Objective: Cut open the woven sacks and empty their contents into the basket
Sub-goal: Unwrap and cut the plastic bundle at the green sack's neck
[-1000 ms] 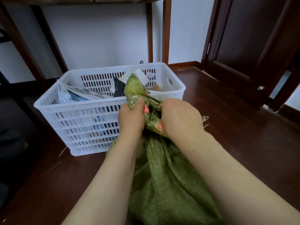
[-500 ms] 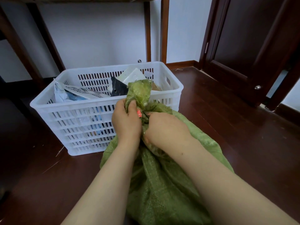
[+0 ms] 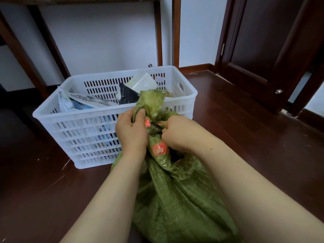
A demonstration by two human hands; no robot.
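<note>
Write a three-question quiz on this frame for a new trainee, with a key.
1. True or false: the green sack lies inside the white basket.
2. What does the left hand grip? A. the sack's bunched neck; B. the basket's rim; C. a door knob.
3. Which hand seems to hold the thin dark tool at the sack's neck?
Key: 1. False: it sits on the floor in front of the basket. 2. A. 3. The right hand.
</note>
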